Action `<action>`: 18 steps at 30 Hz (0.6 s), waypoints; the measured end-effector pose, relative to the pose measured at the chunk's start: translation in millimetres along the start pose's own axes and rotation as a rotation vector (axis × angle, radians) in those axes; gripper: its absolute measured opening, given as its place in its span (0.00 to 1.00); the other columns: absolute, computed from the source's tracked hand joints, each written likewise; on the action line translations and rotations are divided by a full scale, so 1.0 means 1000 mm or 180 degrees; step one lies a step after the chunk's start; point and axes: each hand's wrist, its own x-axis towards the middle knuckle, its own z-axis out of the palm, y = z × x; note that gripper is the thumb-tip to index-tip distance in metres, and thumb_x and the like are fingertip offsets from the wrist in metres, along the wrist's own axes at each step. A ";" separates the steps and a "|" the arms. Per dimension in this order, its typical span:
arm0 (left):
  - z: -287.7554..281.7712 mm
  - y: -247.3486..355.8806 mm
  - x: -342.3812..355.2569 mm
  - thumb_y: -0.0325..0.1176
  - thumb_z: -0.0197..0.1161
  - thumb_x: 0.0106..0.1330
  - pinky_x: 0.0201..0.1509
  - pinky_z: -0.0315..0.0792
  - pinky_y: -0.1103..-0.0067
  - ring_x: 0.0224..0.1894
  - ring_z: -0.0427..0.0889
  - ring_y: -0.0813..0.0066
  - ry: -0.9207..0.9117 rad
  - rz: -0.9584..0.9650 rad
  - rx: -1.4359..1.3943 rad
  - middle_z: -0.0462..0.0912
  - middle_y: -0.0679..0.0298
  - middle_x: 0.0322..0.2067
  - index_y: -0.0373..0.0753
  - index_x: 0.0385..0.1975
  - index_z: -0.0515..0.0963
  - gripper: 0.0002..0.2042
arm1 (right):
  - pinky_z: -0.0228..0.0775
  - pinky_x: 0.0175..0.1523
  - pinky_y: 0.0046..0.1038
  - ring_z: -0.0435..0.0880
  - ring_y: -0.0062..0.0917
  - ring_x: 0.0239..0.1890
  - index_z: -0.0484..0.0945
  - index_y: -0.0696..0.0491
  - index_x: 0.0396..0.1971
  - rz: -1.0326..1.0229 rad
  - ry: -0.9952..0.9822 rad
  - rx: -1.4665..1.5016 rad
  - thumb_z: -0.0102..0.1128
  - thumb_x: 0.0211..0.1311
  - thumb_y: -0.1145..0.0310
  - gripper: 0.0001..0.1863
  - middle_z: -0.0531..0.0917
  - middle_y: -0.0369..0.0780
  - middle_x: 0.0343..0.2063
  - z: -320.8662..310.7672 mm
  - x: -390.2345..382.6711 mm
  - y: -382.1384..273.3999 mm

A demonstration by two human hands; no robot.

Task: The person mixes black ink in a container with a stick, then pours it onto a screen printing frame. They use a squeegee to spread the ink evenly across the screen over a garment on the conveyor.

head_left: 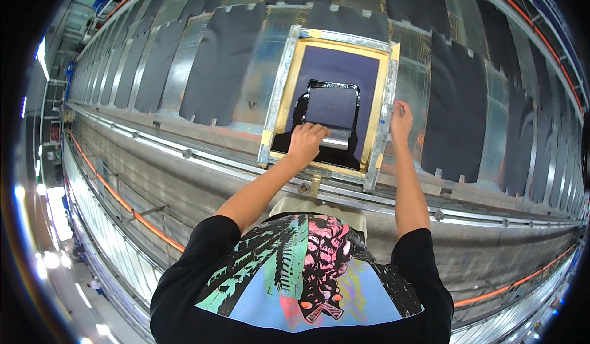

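A screen printing frame [283,84] with metal rails and yellow tape along its inner edges lies over the dark panels in front of me. Inside it, on the purple mesh [335,66], black ink [340,157] pools at the near end and outlines a rounded rectangle. My left hand [308,141] is closed around the left end of a squeegee [336,138] lying across the near part of the mesh. My right hand [401,122] is at the frame's right rail, fingers curled; I cannot tell what is between them.
Dark fabric panels [224,61] lie in rows along a long table, with glossy strips [184,67] between them. A metal rail [246,173] with several fittings runs along the table's near edge. Orange tubing [120,199] passes below at the left.
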 end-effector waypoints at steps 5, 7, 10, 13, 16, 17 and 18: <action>-0.025 -0.010 -0.046 0.21 0.66 0.54 0.58 0.77 0.66 0.55 0.84 0.62 0.0126 0.0068 -0.0570 0.87 0.66 0.51 0.42 0.49 0.85 0.20 | 0.73 0.49 0.36 0.84 0.34 0.37 0.85 0.54 0.44 0.0304 -0.0177 0.0184 0.60 0.75 0.64 0.10 0.87 0.44 0.34 -0.002 -0.021 -0.054; -0.044 -0.012 -0.043 0.21 0.67 0.52 0.61 0.77 0.67 0.57 0.83 0.61 0.0007 0.0111 -0.0772 0.87 0.64 0.51 0.41 0.50 0.85 0.22 | 0.73 0.51 0.35 0.85 0.33 0.40 0.85 0.54 0.44 -0.0301 0.0208 -0.0054 0.59 0.75 0.64 0.10 0.87 0.44 0.37 -0.001 -0.017 -0.063; -0.065 -0.023 -0.046 0.20 0.67 0.51 0.59 0.79 0.68 0.56 0.84 0.60 -0.0148 0.0115 -0.0780 0.87 0.62 0.52 0.39 0.50 0.84 0.23 | 0.63 0.30 0.24 0.70 0.14 0.23 0.84 0.54 0.45 -0.0482 0.0357 -0.0016 0.59 0.77 0.65 0.10 0.77 0.30 0.22 0.012 -0.035 -0.064; -0.073 -0.029 -0.042 0.19 0.65 0.52 0.58 0.80 0.67 0.54 0.86 0.58 -0.0212 -0.0057 -0.0769 0.88 0.60 0.50 0.39 0.50 0.85 0.22 | 0.74 0.53 0.35 0.85 0.35 0.43 0.84 0.53 0.45 0.0107 0.0100 0.0230 0.58 0.76 0.64 0.10 0.87 0.45 0.39 0.027 -0.050 -0.072; -0.086 -0.037 -0.042 0.19 0.65 0.52 0.56 0.81 0.65 0.53 0.87 0.57 -0.0192 -0.0175 -0.0693 0.89 0.58 0.48 0.39 0.48 0.85 0.21 | 0.74 0.54 0.35 0.85 0.36 0.43 0.83 0.53 0.46 0.0120 0.0071 0.0292 0.57 0.76 0.64 0.11 0.87 0.46 0.40 0.039 -0.059 -0.084; -0.088 -0.045 -0.039 0.18 0.64 0.52 0.56 0.81 0.65 0.53 0.87 0.57 -0.0157 -0.0161 -0.0727 0.89 0.58 0.48 0.39 0.48 0.86 0.21 | 0.74 0.54 0.35 0.85 0.36 0.43 0.83 0.53 0.46 0.0173 0.0056 0.0318 0.57 0.76 0.64 0.11 0.87 0.46 0.40 0.042 -0.057 -0.086; -0.094 -0.047 -0.035 0.18 0.64 0.52 0.56 0.81 0.65 0.53 0.87 0.57 -0.0149 -0.0110 -0.0638 0.89 0.59 0.49 0.40 0.48 0.86 0.21 | 0.74 0.51 0.35 0.85 0.35 0.41 0.83 0.53 0.47 -0.0152 0.0232 0.0412 0.57 0.76 0.64 0.11 0.87 0.45 0.37 0.047 -0.056 -0.088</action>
